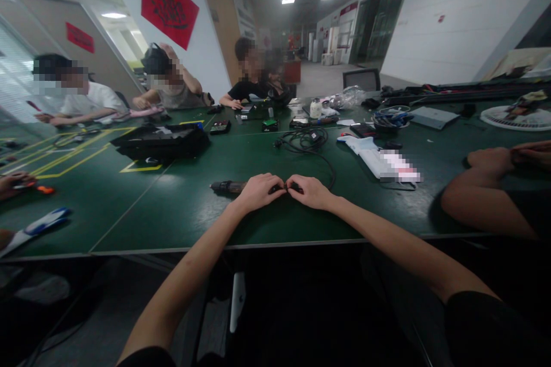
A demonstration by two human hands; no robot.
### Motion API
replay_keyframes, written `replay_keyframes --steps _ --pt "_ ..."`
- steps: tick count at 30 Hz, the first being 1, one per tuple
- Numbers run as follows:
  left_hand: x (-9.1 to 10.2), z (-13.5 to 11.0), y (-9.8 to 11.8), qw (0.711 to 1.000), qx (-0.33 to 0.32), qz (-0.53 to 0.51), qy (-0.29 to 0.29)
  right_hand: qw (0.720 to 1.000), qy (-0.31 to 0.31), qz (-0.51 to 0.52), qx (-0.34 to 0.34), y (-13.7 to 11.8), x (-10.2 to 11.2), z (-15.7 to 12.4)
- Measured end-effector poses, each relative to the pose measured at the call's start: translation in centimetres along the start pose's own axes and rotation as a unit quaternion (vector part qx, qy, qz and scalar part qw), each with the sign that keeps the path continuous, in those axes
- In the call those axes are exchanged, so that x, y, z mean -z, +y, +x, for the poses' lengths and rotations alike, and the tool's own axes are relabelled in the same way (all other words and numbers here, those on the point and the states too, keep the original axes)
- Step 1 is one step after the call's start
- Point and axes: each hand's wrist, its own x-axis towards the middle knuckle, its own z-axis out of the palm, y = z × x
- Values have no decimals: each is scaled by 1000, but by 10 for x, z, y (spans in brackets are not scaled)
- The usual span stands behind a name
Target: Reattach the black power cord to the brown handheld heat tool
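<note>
My left hand [260, 192] and my right hand [313, 192] meet over the green table [193, 212], close to its front edge. Both are closed, thumb and fingers pinched together at the same spot. A small dark bit shows between the fingertips, too small to name. A dark, rod-shaped tool [228, 187] with a narrow tip pointing left lies just beyond my left hand, which hides its right end. From behind my right hand a black cable [303, 140] runs back to a loose coil on the table.
Further back are a black tray [161, 140], small circuit devices [270, 124], a bundle of blue wires [391, 118] and a laptop-like grey plate [434, 117]. A white-and-blue packet [365, 155] lies right. Another person's arm [477, 195] rests at the right; several people sit around the table.
</note>
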Motion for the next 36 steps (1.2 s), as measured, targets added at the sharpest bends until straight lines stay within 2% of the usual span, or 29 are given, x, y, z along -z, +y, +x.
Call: replay_keyframes --steps 36 --pt "-1 1 0 1000 -1 15 -5 1000 2 2 2 1 -1 0"
